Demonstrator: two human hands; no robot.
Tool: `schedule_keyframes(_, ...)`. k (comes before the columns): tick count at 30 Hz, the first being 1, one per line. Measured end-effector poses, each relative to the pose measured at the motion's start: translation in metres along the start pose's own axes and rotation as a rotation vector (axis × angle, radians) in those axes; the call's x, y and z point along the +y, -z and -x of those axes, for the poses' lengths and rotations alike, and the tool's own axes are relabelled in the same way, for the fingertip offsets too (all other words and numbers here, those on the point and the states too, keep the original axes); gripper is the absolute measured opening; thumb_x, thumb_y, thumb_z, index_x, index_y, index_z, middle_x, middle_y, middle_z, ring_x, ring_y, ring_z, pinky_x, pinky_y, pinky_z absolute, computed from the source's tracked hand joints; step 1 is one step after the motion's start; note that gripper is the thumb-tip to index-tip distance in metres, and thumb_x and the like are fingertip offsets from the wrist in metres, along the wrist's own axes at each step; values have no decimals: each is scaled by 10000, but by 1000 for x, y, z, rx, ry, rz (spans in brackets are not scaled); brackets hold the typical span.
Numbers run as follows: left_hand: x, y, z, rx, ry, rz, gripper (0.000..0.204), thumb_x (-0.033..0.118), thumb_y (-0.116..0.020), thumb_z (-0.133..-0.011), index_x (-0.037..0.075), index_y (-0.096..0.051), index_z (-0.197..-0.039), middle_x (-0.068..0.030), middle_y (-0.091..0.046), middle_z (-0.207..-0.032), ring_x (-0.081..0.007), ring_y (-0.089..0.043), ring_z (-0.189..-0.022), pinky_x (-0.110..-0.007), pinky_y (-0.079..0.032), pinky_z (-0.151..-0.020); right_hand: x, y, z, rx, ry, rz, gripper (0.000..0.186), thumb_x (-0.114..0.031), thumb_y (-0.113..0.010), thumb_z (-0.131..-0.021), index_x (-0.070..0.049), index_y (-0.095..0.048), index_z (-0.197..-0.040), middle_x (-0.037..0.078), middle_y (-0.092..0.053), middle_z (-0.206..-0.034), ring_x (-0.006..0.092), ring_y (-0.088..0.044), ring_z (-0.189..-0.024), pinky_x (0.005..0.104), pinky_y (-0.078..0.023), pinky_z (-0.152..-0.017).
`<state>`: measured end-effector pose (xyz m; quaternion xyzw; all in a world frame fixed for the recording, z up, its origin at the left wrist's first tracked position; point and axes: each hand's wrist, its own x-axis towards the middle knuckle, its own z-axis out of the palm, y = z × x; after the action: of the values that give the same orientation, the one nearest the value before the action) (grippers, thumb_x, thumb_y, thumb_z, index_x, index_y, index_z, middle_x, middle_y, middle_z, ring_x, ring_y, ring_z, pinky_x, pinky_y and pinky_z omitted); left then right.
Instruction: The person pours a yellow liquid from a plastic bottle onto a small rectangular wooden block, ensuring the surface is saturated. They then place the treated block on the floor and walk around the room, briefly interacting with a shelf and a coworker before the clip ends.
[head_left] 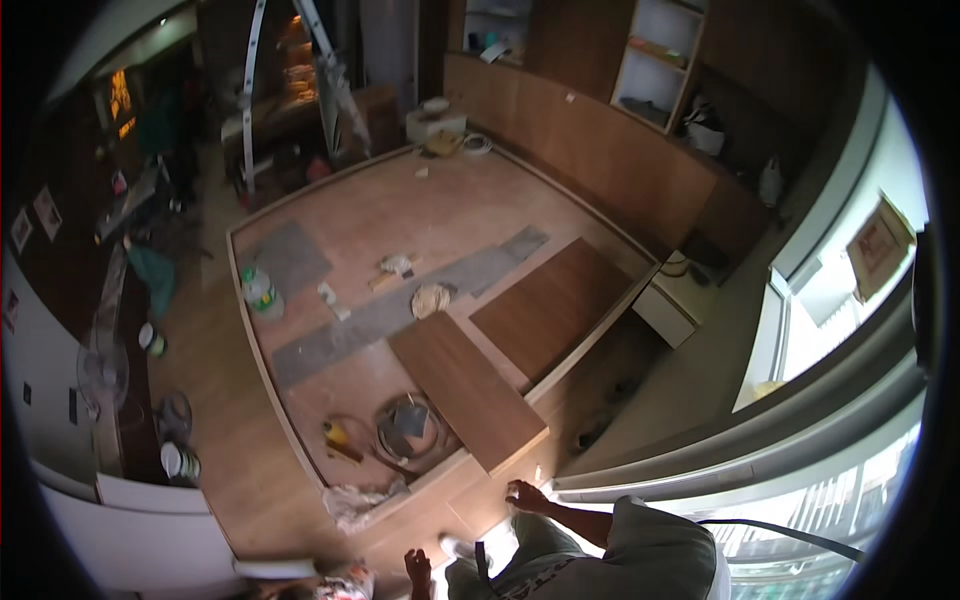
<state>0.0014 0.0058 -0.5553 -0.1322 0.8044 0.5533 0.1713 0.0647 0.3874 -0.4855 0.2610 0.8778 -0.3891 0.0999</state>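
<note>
My right hand (526,496) hangs beside my body, just past the near corner of a brown wooden board (468,392). Its fingers are loosely bent and apart, and nothing shows in them. Lower and to the left, my left hand (418,566) hangs free, its fingers also slightly bent and apart, with no object visible. The brown board lies flat across the near edge of a low, rimmed wooden platform (390,215) and juts past it. A second brown panel (552,308) lies on the platform to its right.
On the platform are a coiled cable (432,300), a yellow tool (340,440), a green-labelled bottle (260,290) and grey strips (330,345). A ladder (252,100) stands at the far left. White buckets (180,460) and a fan (103,378) stand left. A bright window (800,330) lies right.
</note>
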Motion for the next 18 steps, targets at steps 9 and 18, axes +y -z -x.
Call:
schedule_keyframes(9, 80, 92, -41, -61, 185, 299, 391, 238, -551, -867, 49, -408, -1178, -58, -544, -759, -143, -552, -544, -256, -398, -410, -66, -1, 24, -136, -137, -159, 616, -466, -679, -720, -136, -491, -1206, 110, -639, -992, 261, -630, -900, 368, -503, -799)
schedule_keyframes(18, 114, 79, -21, -217, 246, 308, 296, 327, -503, -885, 122, -488, -1098, -57, -550, -895, -187, -602, -685, -280, -445, -489, 125, -11, -31, 64, 375, -84, 359, -402, -608, -834, -45, -633, -862, 115, -633, -788, 256, -584, -749, 443, -444, -720)
